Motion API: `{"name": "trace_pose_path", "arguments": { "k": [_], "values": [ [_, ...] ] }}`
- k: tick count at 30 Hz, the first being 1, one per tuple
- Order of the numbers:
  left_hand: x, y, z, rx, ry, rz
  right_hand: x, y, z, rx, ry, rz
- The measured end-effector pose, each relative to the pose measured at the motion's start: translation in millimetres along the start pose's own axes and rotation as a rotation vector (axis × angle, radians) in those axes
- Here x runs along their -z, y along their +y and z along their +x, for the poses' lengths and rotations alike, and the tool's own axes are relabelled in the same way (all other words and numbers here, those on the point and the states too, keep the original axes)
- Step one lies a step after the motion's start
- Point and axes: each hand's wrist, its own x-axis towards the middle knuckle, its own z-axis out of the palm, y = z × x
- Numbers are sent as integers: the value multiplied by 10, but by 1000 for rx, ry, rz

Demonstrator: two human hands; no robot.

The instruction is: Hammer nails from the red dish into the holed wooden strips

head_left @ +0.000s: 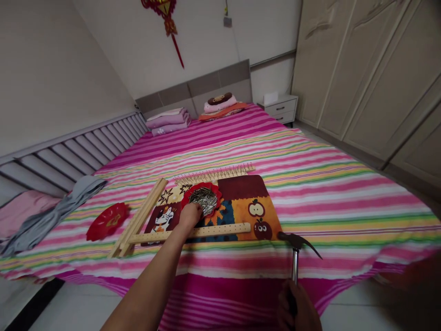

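My left hand (pixel 191 215) reaches to the near edge of a red scalloped plate (pixel 218 189) heaped with metal nails (pixel 206 200). Its fingers look closed at the nails, and their tips are hidden. Below that wrist lies a light wooden strip (pixel 223 229) with rows of small holes. My right hand (pixel 299 305) is wrapped around the handle of a claw hammer (pixel 295 264), whose head is up near the corner of a patterned mat (pixel 244 187). Behind the plate, another wooden strip (pixel 213 175) bristles with upright nails.
Several plain wooden strips (pixel 146 209) lie left of the mat, under one end of the holed strip. Farther left is a second red plate (pixel 108 222). Everything rests on a striped bedspread (pixel 330 184); grey clothing (pixel 74 197) lies by the bed rail (pixel 86 149).
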Motion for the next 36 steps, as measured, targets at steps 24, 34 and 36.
{"name": "trace_pose_path", "arguments": {
  "k": [24,34,36],
  "values": [
    [-507,879,-728,-149,-137,-1061,-32,-19,-24,44,-13,-14],
    [-589,909,-724,-138,-121,-970,-8,1,-15,27,1,-28],
    [-612,905,-722,-153,-116,-940,-11,-4,-19,28,0,-22]
  ]
}}
